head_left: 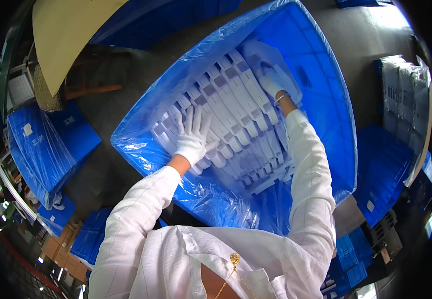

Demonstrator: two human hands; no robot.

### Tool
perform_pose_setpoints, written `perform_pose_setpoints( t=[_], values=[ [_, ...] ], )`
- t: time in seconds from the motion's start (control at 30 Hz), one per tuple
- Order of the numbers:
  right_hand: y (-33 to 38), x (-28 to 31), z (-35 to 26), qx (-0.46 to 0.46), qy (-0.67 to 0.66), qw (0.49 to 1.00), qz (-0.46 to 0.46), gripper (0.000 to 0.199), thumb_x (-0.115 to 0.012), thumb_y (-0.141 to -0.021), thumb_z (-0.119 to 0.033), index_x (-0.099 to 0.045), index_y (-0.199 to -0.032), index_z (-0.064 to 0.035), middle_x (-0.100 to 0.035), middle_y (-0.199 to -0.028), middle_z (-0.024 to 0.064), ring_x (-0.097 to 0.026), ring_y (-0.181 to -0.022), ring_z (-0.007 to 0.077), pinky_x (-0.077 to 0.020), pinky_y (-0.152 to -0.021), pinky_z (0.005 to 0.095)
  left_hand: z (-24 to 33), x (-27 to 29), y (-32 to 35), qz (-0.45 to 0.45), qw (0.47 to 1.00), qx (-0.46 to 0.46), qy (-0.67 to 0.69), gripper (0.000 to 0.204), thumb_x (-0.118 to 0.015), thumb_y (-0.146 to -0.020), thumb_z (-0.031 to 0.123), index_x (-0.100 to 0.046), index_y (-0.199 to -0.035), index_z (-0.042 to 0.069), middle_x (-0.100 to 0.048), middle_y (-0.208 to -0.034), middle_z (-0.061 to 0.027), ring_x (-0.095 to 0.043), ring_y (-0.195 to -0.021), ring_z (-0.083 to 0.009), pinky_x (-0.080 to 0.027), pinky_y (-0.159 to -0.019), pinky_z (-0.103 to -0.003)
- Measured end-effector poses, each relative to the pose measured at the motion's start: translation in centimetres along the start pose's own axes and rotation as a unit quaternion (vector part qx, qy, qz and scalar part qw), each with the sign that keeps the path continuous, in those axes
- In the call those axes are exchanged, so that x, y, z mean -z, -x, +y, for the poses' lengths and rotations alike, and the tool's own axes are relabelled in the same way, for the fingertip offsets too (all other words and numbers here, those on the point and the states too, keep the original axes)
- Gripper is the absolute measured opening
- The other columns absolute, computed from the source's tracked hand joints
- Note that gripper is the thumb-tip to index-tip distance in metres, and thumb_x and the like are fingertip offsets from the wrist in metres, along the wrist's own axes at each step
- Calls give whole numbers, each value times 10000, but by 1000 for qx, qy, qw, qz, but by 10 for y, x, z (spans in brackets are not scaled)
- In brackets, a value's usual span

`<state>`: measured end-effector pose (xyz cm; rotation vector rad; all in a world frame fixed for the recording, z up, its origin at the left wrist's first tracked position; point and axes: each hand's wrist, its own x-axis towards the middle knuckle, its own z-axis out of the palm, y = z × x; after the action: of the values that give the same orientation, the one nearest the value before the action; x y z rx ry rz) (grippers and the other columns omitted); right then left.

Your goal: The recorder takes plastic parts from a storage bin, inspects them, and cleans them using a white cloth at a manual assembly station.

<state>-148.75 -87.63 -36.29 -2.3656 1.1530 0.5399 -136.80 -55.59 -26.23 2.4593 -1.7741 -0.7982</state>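
Observation:
Both my hands, in white gloves, reach into a large blue bin [320, 65] lined with clear plastic film. Long white plastic parts [236, 94] lie in it side by side in a slanting row, with more beneath. My left hand [192, 137] rests on the left part of the row, its fingers spread and nothing gripped. At the far right end of the row, my right hand [271, 82] is at a white part in a translucent bag or film [258, 52]. Its thumb and fingers curve over that part's edge; the fingertips are partly hidden.
Blue bins wrapped in film [51, 144] stand to the left, near stacked cardboard boxes [64, 251]. At the right, wrapped white parts [400, 94] are stacked beside another blue bin [382, 174]. A yellowish board [71, 40] juts in at the upper left.

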Motion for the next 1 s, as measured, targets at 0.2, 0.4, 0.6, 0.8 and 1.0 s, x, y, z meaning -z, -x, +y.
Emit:
perform_pose_setpoints(
  t=[0.2, 0.4, 0.6, 0.8, 1.0],
  values=[
    [29, 80, -45, 91, 46, 994, 29, 406, -476, -952, -336, -572, -1207, -35, -583, -1196, 236, -565, -1095, 380, -464, -889, 457, -15, 1, 8, 13, 1000, 3, -7, 956, -632, -757, 602, -305, -1474, 61, -152, -1540, -262, -66, -1442, -433, 40, -1109, -644],
    [17, 40, -44, 100, -36, 989, 101, 452, -459, -945, -473, -601, -1068, -62, -618, -992, 226, -630, -833, 371, -493, -741, 488, 0, -12, 0, 21, 1000, -4, 8, 950, -638, -744, 600, -331, -1458, 55, -164, -1537, -259, -94, -1433, -444, 12, -1111, -649],
    [9, 0, -43, 170, -76, 917, 352, 613, -527, -926, -446, -452, -1374, -34, -520, -1319, 248, -586, -1042, 387, -493, -807, 473, -16, -5, -2, -36, 999, 39, -9, 924, -546, -754, 670, -382, -1457, 92, -217, -1550, -190, -26, -1452, -431, 46, -1108, -668],
    [8, 20, -44, 125, -210, 969, 31, 539, -641, -867, -396, -565, -1259, -33, -638, -1127, 229, -590, -1063, 414, -493, -872, 420, -2, 39, 26, -139, 989, 34, -21, 800, -405, -912, 590, -261, -1501, 68, -110, -1582, -192, 5, -1455, -426, 7, -1141, -615],
    [23, 25, -21, -24, -47, 999, 1, 574, -506, -937, -366, -433, -1370, 3, -539, -1298, 236, -498, -1193, 433, -401, -1001, 456, -52, 116, 119, 199, 949, -167, 177, 648, -580, -899, 366, -383, -1404, 10, -312, -1484, -206, -238, -1410, -376, -228, -1151, -506]
  ],
)
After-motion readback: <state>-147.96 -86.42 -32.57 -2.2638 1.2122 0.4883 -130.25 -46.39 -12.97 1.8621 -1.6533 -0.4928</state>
